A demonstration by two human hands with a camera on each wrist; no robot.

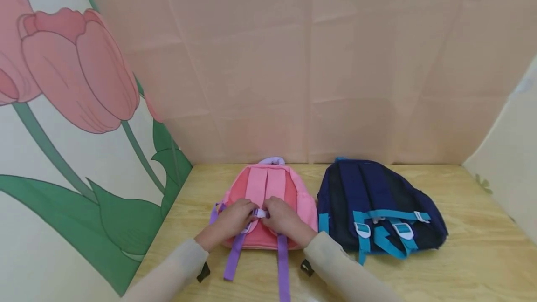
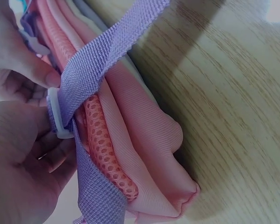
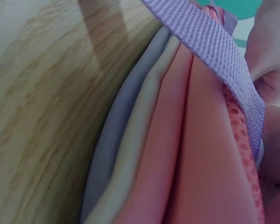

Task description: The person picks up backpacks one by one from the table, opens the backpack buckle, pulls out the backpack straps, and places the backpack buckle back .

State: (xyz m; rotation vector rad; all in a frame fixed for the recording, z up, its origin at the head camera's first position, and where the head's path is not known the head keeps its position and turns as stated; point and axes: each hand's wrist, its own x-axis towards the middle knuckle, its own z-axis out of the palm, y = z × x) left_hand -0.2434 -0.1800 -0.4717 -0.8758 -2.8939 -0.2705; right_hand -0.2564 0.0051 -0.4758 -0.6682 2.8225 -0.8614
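Note:
A pink backpack (image 1: 302,199) lies with its shoulder straps (image 1: 256,185) facing up. Over its middle, both hands meet at a pale lilac chest-strap buckle (image 1: 259,213). From the left, my left hand (image 1: 236,217) pinches one end with curled fingers; from the right, my right hand (image 1: 284,218) grips the other. Whether the buckle's halves are joined I cannot tell. Purple webbing (image 1: 283,264) trails toward the front. In the left wrist view a white strap adjuster (image 2: 59,114) sits beside the left fingers. The right wrist view shows purple webbing (image 3: 210,46), with the right fingertips mostly hidden.
To the right, close against the pink one, lies a navy backpack (image 1: 377,190) with turquoise straps (image 1: 394,213) and white adjusters. Both rest on a wooden table (image 1: 482,255). A beige sheet (image 1: 310,59) hangs behind, and a tulip-painted wall (image 1: 79,69) borders the left.

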